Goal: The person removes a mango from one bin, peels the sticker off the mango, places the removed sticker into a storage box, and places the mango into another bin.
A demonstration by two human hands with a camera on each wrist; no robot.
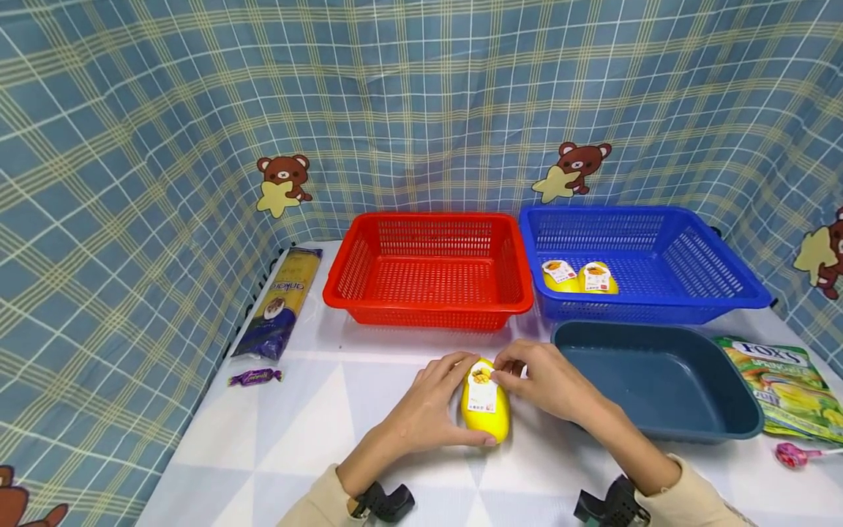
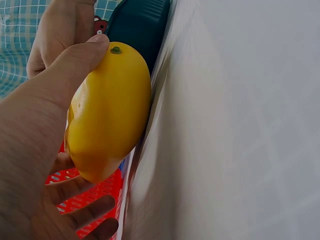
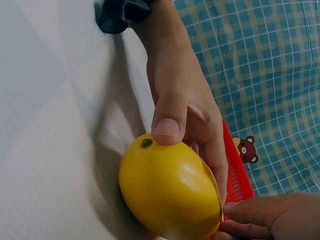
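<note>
A yellow mango [image 1: 489, 428], smooth and with a small green stem spot, is on the table in front of me. My left hand [image 1: 424, 410] grips it from the left, thumb at the near end and fingers at the far end. On its upper side sits a white label [image 1: 482, 397] printed with mangoes. At the label's upper right edge, the thumb and curled forefinger of my right hand [image 1: 543, 377] pinch it. In the right wrist view, the label's edge shows beside the right fingertips [image 3: 234, 209]. The left wrist view shows the mango's underside [image 2: 112, 110].
Behind are a red basket [image 1: 428, 320] and a blue basket [image 1: 658, 311] holding two labelled mangoes [image 1: 597, 279]. A dark teal tub [image 1: 658, 432] stands right, beside a FOX'S candy bag [image 1: 784, 388] and lollipop [image 1: 792, 454]. Left lie an ankara packet [image 1: 279, 304] and purple candy [image 1: 255, 377].
</note>
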